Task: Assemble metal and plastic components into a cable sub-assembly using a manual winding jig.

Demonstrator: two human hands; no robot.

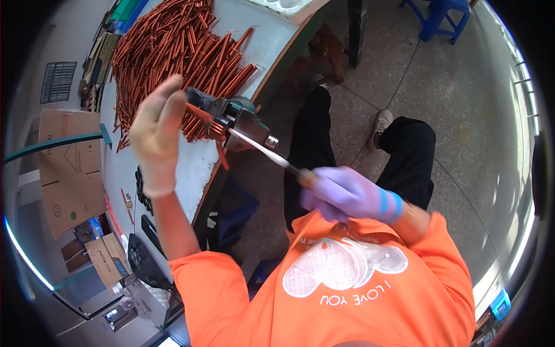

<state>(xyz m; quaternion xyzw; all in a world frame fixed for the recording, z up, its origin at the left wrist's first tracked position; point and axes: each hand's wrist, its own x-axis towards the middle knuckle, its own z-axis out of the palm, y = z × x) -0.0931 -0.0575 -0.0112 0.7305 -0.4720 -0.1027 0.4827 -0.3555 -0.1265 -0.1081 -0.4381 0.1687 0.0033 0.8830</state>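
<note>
My left hand (155, 130), in a pale glove, is raised beside a small bench vise (240, 121) at the table edge. Its fingers are stretched out, close to the vise's black end and a reddish strip (199, 113). Copper-coloured windings (217, 128) sit at the vise jaws, and a red piece (223, 155) hangs below them. My right hand (347, 194), in a purple glove, is closed around the wooden handle (306, 178) of a tool with a long, thin, pale shaft (263, 150). Motion blurs the shaft, whose tip reaches the windings; its exact kind is unclear.
A large heap of copper-coloured rods (167, 52) covers the far part of the table (263, 49). A white tray (289, 7) stands at its far end. Cardboard boxes (69, 173) are at the left. Blue stools (442, 17) stand on the floor at far right and beneath the table.
</note>
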